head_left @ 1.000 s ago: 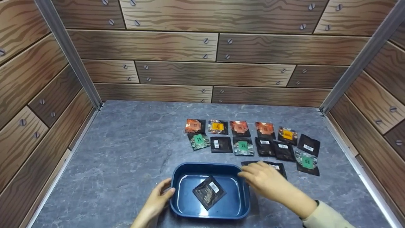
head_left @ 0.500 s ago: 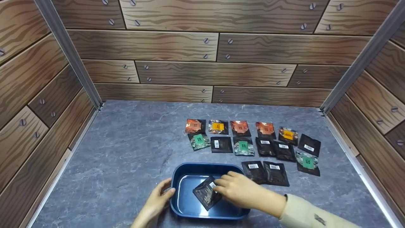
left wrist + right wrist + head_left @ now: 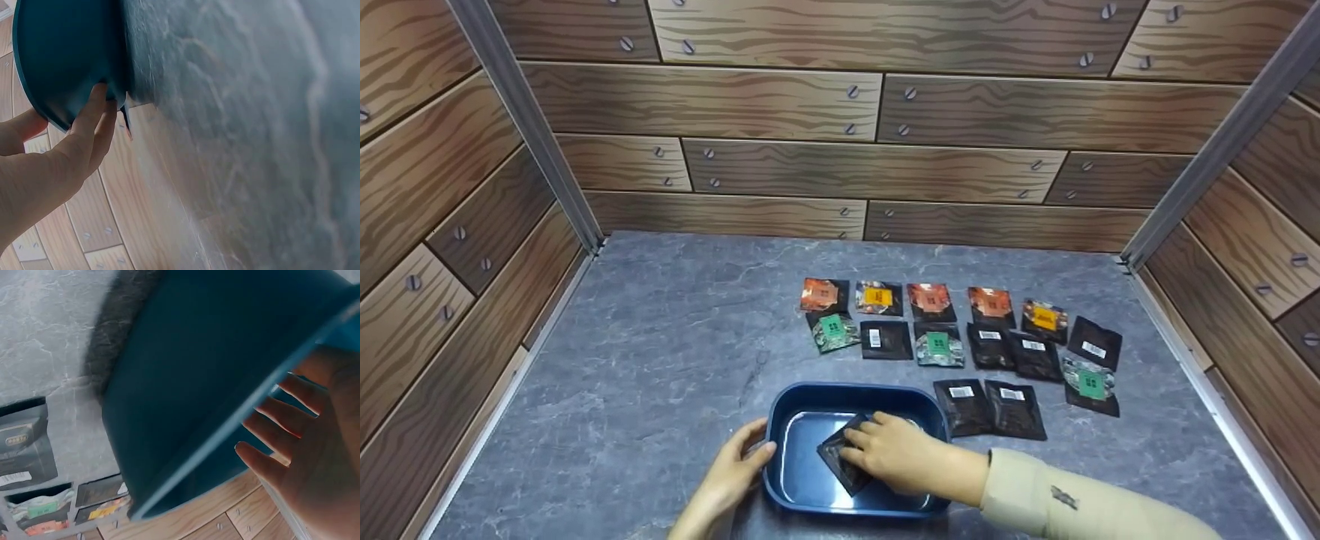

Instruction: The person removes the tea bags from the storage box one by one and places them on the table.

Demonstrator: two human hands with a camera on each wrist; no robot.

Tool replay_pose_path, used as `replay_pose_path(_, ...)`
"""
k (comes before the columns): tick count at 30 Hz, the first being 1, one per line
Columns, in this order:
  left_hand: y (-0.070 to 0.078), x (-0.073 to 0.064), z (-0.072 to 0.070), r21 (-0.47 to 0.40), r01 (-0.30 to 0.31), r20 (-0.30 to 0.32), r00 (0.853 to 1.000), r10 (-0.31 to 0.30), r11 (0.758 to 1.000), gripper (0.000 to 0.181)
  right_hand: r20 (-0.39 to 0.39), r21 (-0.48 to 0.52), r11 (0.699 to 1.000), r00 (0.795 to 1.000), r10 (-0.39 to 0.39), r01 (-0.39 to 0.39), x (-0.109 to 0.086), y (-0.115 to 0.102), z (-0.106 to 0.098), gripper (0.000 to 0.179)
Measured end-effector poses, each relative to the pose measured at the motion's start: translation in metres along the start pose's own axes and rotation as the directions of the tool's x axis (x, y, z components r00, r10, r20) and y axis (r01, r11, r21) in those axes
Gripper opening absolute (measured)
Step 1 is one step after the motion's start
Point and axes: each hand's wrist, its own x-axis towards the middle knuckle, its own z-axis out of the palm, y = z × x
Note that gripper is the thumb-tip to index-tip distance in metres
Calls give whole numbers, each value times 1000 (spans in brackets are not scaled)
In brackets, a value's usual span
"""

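Observation:
A blue rectangular plastic tub (image 3: 797,450) stands at the front of the table. My left hand (image 3: 737,459) grips its left end, thumb at the rim and fingers against the outer wall, as the left wrist view shows on the tub (image 3: 70,53). Inside lies a small black sachet (image 3: 836,461), turned cornerwise. My right hand (image 3: 894,452) reaches over the tub's right side, thumb and fingertips on the sachet and covering its barcode label. In the right wrist view, the fingers of the right hand (image 3: 306,444) look spread and fairly straight, passing behind the rim.
Two black sachets (image 3: 964,407) lie just right of the tub. Behind them are rows of flat sachets, some showing orange (image 3: 931,301), yellow (image 3: 879,298) or green (image 3: 939,345) labels, others black backs (image 3: 886,340). Wood-patterned walls (image 3: 780,169) enclose the grey marbled table (image 3: 660,360).
My right hand has moved left from the tub's right rim down to the sachet inside. The two black sachets beside the tub are now uncovered. The left hand stays put.

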Motion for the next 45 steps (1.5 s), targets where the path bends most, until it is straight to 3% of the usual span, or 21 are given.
replay_pose_path(6, 0, 0, -1, -2, -8, 3, 1000, 8, 1000, 49, 88, -25, 1000, 996, -2, 4, 7, -4, 5, 54)
replay_pose_path(13, -1, 0, -1, -5, -1, 0, 1000, 1, 1000, 49, 11, -107, 993, 999, -48, 48, 12, -5, 12, 56)
replay_pose_path(21, -1, 0, -1, 10, 5, -10, 1000, -5, 1000, 49, -23, -82, 996, 999, -47, 45, 13, -4, 7, 47)
replay_pose_path(27, -1, 0, -1, 15, 7, -9, 1000, -7, 1000, 49, -99, -82, 996, 994, -47, 39, 9, 0, 2, 25)
replay_pose_path(34, 0, 0, -1, 21, -2, -6, 1000, 2, 1000, 49, -215, -94, 995, 975, -61, 41, 3, 6, -3, 7)
replay_pose_path(45, -2, 0, -1, -12, -32, 16, 999, 32, 999, 50, -369, -48, 999, 929, -23, 6, -16, 13, -21, 15)
